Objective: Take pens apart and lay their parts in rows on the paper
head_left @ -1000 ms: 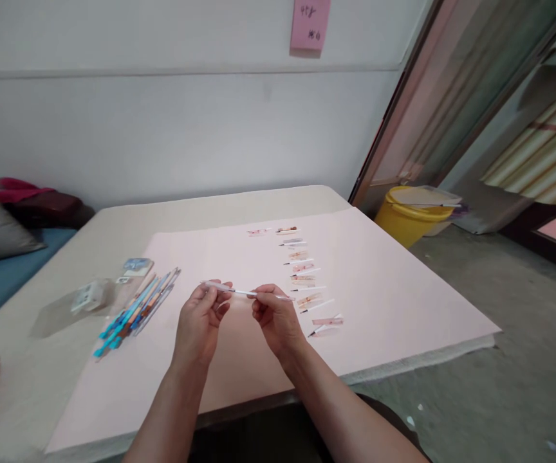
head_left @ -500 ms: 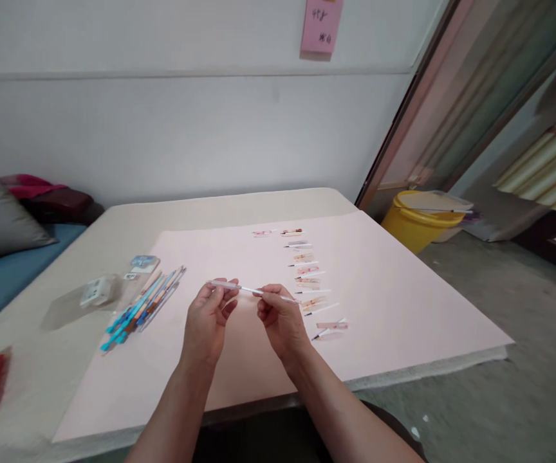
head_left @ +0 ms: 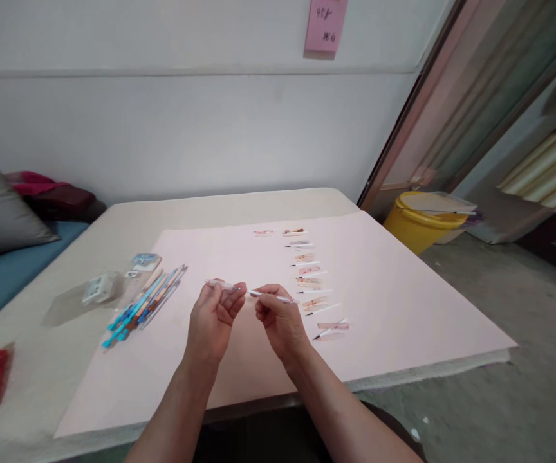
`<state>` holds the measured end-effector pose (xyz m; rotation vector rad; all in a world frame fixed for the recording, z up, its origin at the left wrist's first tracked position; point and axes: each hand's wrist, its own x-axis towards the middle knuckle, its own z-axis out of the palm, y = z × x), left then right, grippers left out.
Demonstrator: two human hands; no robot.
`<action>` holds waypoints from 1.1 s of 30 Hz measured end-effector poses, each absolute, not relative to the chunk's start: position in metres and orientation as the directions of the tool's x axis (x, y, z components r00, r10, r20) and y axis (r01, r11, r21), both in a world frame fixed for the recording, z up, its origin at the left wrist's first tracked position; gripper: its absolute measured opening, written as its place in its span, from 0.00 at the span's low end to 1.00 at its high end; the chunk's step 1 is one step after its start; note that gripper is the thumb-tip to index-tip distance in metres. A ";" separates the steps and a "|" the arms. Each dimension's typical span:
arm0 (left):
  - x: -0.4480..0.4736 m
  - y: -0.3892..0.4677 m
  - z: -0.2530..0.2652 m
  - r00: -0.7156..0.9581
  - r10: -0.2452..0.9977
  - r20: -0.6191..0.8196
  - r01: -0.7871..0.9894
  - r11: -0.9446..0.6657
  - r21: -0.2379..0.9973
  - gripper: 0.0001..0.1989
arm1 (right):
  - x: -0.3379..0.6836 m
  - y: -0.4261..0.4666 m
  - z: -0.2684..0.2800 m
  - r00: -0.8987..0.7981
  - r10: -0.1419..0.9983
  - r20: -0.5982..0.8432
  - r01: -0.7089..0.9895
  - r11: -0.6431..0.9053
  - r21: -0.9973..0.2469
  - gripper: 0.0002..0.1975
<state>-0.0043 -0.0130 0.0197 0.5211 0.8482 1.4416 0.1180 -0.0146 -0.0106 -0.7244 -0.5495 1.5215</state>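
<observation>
1. Currently, both hands are above the nearer half of the pale pink rectangular sheet (head_left: 394, 302), which covers much of the cream tabletop (head_left: 239, 204).
2. Closed in a fingertip pinch, the left hand (head_left: 210, 315) grips a slim translucent pinkish pen barrel (head_left: 221, 284), which is tilted slightly down toward the other hand.
3. The right hand (head_left: 280, 318) also grips with curled fingers, holding a slender white pen piece with a pinkish clear end (head_left: 261, 293). Its white tip points at the left fingertips; whether the two parts touch there, I cannot tell.
4. On the sheet's right half, a column of thin white, pink and orange-brown pen parts (head_left: 333, 326) runs from its far edge toward its near edge.
5. Across the sheet's left edge lies a bundle of blue, tan, brown and clear pens (head_left: 145, 305).
6. Just beyond that left edge sits a clear plastic box (head_left: 101, 287) with something whitish in it, too blurred to name.
7. Past the sheet's far right side stands a round yellow plastic bucket (head_left: 417, 228), with a translucent tray (head_left: 437, 201) over its top; the bucket's contents are hidden.
</observation>
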 end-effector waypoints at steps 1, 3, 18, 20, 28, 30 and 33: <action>-0.004 -0.012 0.020 -0.089 0.978 -0.189 -0.645 0.088 0.759 0.06 | 0.118 -0.015 -0.011 -0.010 0.993 -0.121 -0.689 -0.095 -0.718 0.06; -0.006 -0.010 0.020 -0.130 0.973 -0.189 -0.651 0.060 0.756 0.04 | 0.118 -0.014 -0.010 -0.028 0.990 -0.138 -0.703 -0.118 -0.702 0.06; -0.056 0.007 0.025 -0.375 0.913 -0.159 -0.611 -0.114 0.784 0.03 | 0.107 -0.010 -0.057 -0.052 0.969 -0.242 0.328 -0.212 -0.920 0.05; -0.056 0.006 0.024 -0.355 0.919 -0.171 -0.608 -0.088 0.789 0.04 | 0.101 -0.011 -0.064 -0.032 0.986 -0.161 0.441 -0.131 -0.888 0.06; -0.053 0.008 0.015 -0.324 0.912 -0.252 -0.622 -0.005 0.783 0.06 | 0.101 -0.005 -0.035 -0.247 0.933 -0.260 -0.393 -0.342 -0.854 0.16; -0.042 0.007 0.011 -0.263 0.917 -0.301 -0.660 0.057 0.749 0.05 | 0.104 -0.005 -0.027 -0.257 0.942 -0.216 -0.642 -0.333 -0.691 0.18; -0.023 0.003 0.006 -0.181 0.938 -0.297 -0.687 0.095 0.721 0.04 | 0.110 -0.005 -0.020 -0.132 0.972 -0.192 -0.770 -0.223 -0.598 0.13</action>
